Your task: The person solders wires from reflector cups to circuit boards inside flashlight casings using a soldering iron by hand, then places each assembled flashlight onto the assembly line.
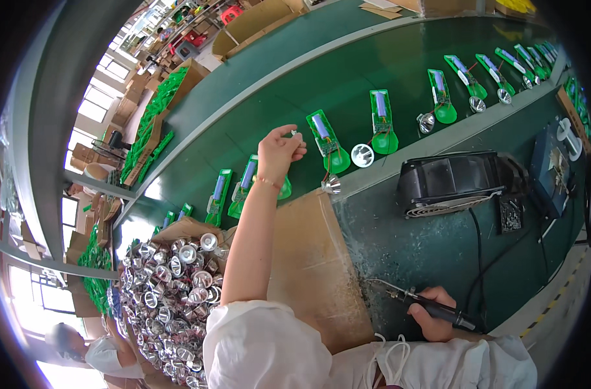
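1. Green tabletop [386, 227]; beyond its grey rail [461, 133], a row of green cases [336, 159], most visibly paired with shiny lamp cups [332, 185]; a tug could pull a cup loose.
2. Heap of similar cups [172, 305], left; a nudge could spill some.
3. Brown cardboard [302, 259], centre; right hand [436, 329] wraps a soldering iron [446, 314], tip beside that cardboard; if hot, a dipped wrist could scorch it.
4. Left hand [279, 152], near one case, pinches a small pale piece [295, 133], unidentifiable; loosened fingers could drop it.
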The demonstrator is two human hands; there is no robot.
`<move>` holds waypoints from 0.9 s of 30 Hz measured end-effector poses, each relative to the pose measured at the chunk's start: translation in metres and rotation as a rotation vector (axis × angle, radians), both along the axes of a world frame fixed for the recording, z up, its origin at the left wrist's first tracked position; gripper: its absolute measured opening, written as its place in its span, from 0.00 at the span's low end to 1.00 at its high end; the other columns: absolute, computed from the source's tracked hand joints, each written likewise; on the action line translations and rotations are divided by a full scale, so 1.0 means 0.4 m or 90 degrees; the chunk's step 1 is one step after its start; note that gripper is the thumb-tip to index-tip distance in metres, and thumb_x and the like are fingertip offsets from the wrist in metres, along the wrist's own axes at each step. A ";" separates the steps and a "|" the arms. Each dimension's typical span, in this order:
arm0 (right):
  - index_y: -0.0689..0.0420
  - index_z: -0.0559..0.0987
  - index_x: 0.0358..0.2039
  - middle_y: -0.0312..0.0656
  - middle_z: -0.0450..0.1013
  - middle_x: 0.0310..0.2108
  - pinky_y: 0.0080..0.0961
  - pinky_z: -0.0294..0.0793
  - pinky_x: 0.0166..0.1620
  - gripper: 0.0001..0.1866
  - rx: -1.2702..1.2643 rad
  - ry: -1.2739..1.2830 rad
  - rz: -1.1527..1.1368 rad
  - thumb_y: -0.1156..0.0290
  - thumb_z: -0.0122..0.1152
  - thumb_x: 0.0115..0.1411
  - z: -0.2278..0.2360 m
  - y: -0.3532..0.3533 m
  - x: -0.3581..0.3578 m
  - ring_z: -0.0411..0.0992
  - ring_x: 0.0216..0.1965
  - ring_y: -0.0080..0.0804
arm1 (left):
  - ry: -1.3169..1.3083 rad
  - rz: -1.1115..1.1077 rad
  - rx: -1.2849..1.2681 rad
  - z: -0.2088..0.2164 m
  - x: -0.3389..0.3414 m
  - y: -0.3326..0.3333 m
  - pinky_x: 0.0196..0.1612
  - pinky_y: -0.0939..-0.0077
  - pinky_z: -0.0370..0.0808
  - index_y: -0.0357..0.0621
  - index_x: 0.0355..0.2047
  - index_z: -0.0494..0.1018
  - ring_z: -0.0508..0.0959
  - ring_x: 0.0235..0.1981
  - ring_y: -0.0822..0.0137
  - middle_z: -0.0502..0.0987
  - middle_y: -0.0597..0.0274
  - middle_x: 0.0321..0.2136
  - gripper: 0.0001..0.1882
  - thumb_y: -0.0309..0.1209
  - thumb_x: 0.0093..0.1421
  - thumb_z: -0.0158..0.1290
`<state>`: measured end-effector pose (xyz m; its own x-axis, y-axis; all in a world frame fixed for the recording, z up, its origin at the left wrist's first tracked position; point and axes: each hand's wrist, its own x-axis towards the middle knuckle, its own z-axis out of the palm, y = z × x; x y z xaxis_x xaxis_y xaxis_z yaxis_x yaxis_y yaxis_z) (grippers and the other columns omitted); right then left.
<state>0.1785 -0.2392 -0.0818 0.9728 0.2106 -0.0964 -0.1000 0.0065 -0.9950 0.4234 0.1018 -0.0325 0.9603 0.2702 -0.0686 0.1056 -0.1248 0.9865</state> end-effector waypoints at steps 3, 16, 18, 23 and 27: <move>0.62 0.68 0.31 0.43 0.74 0.23 0.21 0.72 0.28 0.11 0.010 -0.051 0.036 0.74 0.62 0.54 -0.013 -0.010 0.009 0.73 0.23 0.24 | 0.030 0.102 0.013 -0.037 0.098 0.004 0.27 0.83 0.76 0.29 0.42 0.71 0.79 0.25 0.72 0.79 0.54 0.27 0.15 0.28 0.58 0.54; 0.61 0.73 0.30 0.42 0.73 0.19 0.21 0.67 0.20 0.13 0.073 -0.140 -0.012 0.75 0.69 0.46 -0.042 0.002 0.015 0.71 0.17 0.26 | 0.102 0.249 0.415 -0.158 0.282 -0.002 0.38 0.66 0.76 0.42 0.24 0.80 0.80 0.28 0.58 0.80 0.54 0.23 0.20 0.48 0.43 0.65; 0.61 0.71 0.28 0.45 0.74 0.20 0.21 0.69 0.22 0.14 0.039 -0.146 0.015 0.73 0.69 0.47 -0.037 -0.004 0.017 0.73 0.19 0.29 | 0.135 0.231 0.409 -0.155 0.284 -0.013 0.38 0.66 0.76 0.42 0.24 0.80 0.80 0.28 0.58 0.80 0.54 0.23 0.20 0.48 0.43 0.66; 0.62 0.70 0.27 0.46 0.74 0.19 0.22 0.70 0.21 0.15 0.039 -0.176 0.007 0.72 0.69 0.47 -0.038 0.001 0.024 0.73 0.19 0.29 | 0.124 0.192 0.405 -0.135 0.294 0.003 0.34 0.69 0.76 0.40 0.22 0.80 0.80 0.25 0.63 0.79 0.56 0.21 0.21 0.49 0.43 0.66; 0.62 0.70 0.26 0.45 0.73 0.18 0.22 0.69 0.20 0.14 0.036 -0.175 -0.002 0.73 0.69 0.46 -0.037 0.005 0.022 0.72 0.17 0.29 | 0.183 0.132 0.333 -0.133 0.303 0.016 0.27 0.75 0.75 0.40 0.19 0.79 0.78 0.18 0.70 0.77 0.62 0.15 0.22 0.50 0.43 0.66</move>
<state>0.1875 -0.2371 -0.0964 0.9614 0.2050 0.1834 0.1740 0.0630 -0.9827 0.5447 0.1081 -0.0859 0.8472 0.5164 -0.1246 0.4310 -0.5310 0.7296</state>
